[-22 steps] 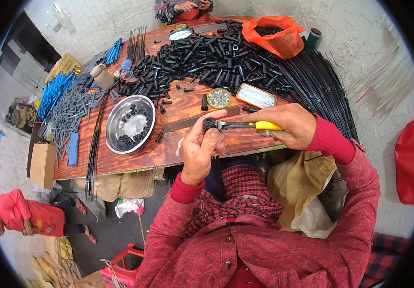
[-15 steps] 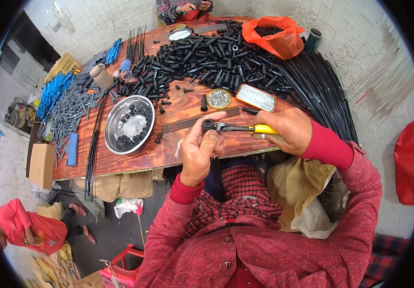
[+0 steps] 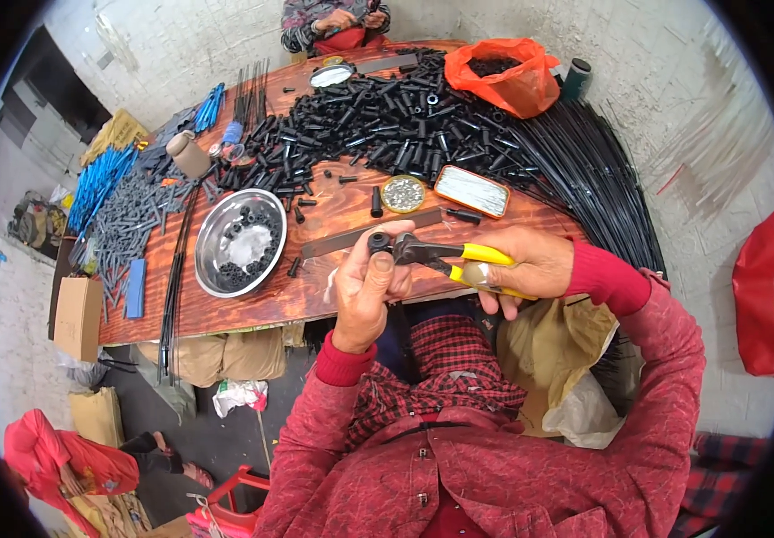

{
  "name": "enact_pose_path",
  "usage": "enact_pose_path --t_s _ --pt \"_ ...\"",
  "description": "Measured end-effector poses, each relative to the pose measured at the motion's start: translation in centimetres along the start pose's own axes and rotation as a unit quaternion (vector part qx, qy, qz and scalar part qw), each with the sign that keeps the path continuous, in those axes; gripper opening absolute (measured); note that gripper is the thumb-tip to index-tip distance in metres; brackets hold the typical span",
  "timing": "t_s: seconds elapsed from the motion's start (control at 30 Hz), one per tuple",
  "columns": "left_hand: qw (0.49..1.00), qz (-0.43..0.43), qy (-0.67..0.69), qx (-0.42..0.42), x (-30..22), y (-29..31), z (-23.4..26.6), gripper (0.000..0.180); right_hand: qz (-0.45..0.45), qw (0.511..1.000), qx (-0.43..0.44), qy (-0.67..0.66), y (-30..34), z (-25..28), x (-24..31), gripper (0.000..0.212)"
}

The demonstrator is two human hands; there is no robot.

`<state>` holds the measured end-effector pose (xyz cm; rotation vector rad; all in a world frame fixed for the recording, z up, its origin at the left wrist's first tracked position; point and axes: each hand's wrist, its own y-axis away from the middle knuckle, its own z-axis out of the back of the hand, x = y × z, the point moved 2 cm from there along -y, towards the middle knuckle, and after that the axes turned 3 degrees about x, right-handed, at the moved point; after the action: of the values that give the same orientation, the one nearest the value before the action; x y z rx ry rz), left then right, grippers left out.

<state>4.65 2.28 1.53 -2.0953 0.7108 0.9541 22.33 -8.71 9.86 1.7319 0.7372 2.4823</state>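
Over the table's near edge, my left hand (image 3: 365, 291) pinches a small black cylindrical part (image 3: 379, 242) with a round hole in its end, thumb below it. My right hand (image 3: 528, 262) is wrapped round yellow-handled pliers (image 3: 477, 255), whose handles are spread. Their dark jaws point left, right beside the black part; whether they touch it I cannot tell. Just beyond my hands lie a flat dark metal bar (image 3: 351, 237), a round tin of small metal bits (image 3: 403, 193) and a rectangular tin of thin pale pins (image 3: 472, 191).
A steel bowl (image 3: 206, 260) of black rings stands left on the wooden table (image 3: 315, 309). Black tubular parts (image 3: 387, 117) heap across the middle, with grey parts (image 3: 131, 215) farther left. Long black rods (image 3: 598, 179) and an orange bag (image 3: 530, 85) lie right. Other people are at the far side and lower left.
The pliers' handles have spread apart, and their jaws have turned beside the black part. My left hand still pinches the part. The person at lower left has shifted.
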Motion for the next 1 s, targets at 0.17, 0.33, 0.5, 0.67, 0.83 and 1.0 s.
enact_pose_path --t_s 0.17,0.33,0.5,0.67,0.83,1.0 --pt "1.000 0.009 -0.002 0.006 0.4 -0.1 -0.5 0.049 0.042 0.997 0.061 -0.016 0.1 0.6 0.3 0.036" --pt "1.000 0.006 0.005 0.012 0.1 0.0 -0.3 0.052 0.001 0.993 0.101 -0.064 0.9 1.3 1.2 0.043" --pt "1.000 0.006 -0.001 0.005 0.2 0.0 -0.2 0.052 0.005 0.988 0.137 -0.073 0.5 1.5 1.9 0.044" --pt "1.000 0.001 0.009 0.008 0.2 -0.1 -0.5 0.052 -0.008 0.991 0.125 -0.048 0.6 2.2 1.4 0.043" --pt "1.000 -0.001 0.006 0.004 0.1 0.1 -0.2 0.052 -0.045 0.990 0.136 -0.002 0.2 2.3 2.0 0.042" --pt "1.000 -0.008 0.018 -0.001 0.3 0.1 -0.1 0.054 -0.018 0.994 0.107 0.000 -0.3 1.7 0.6 0.041"
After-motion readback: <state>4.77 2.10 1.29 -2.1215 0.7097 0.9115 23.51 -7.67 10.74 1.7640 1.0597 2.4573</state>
